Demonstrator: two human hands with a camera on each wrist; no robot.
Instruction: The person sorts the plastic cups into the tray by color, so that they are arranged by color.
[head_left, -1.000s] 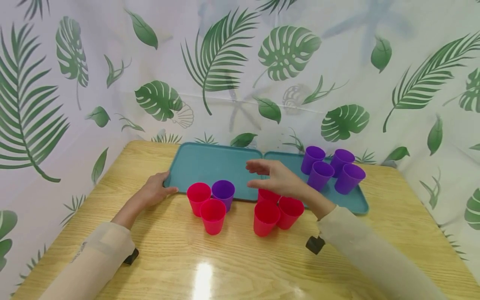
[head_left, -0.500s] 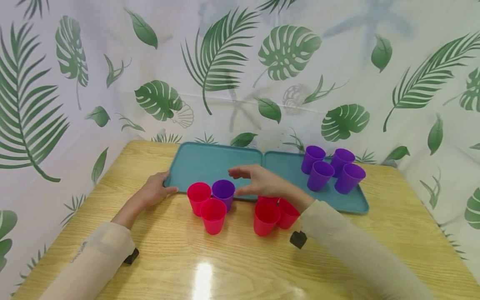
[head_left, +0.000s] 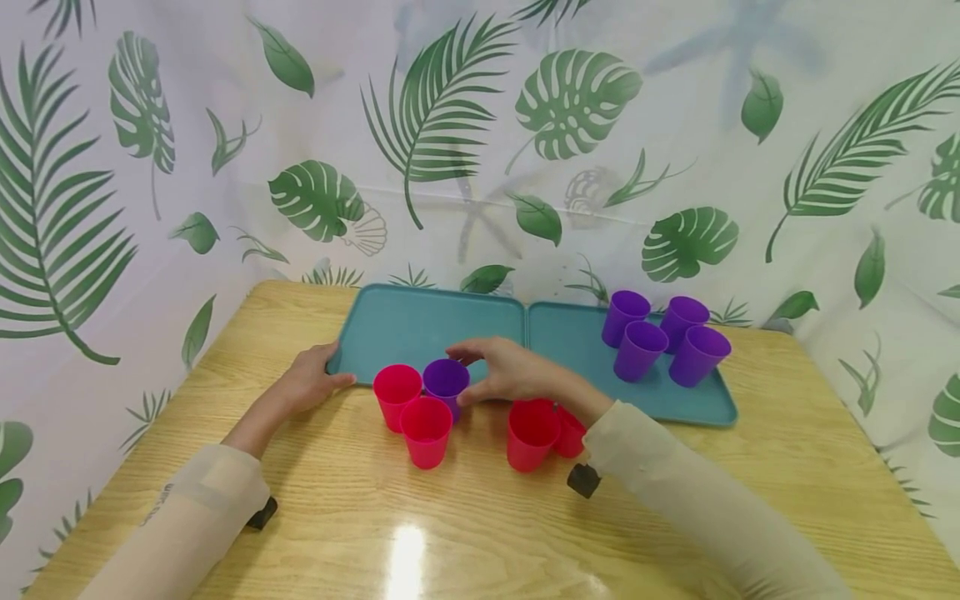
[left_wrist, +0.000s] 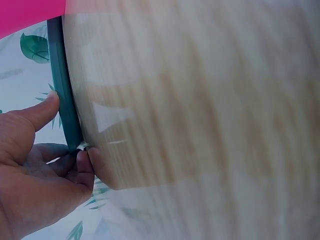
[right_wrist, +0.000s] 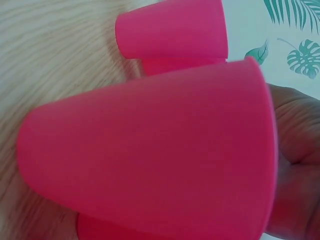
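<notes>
My left hand (head_left: 307, 379) holds the front left corner of the left teal tray (head_left: 405, 321). In the left wrist view, its thumb presses the tray's rim (left_wrist: 65, 85) and its fingers bend around the corner. My right hand (head_left: 510, 371) reaches over the red cups to a purple cup (head_left: 447, 379). Its thumb is at the cup's right side and its fingertips at the far rim; whether they press on it is unclear. Two red cups, one (head_left: 397, 396) at left and one (head_left: 426, 433) in front, stand against the purple cup.
Right of these stand red cups (head_left: 531, 437), partly hidden by my right hand and sleeve. On the right teal tray (head_left: 570, 333) are several purple cups (head_left: 639, 354). A leaf-print cloth (head_left: 465, 150) hangs behind the wooden table (head_left: 495, 533).
My right hand has moved left and down, from above the right red cups to the purple cup. My left hand stays at the tray's corner, and the cups have not moved.
</notes>
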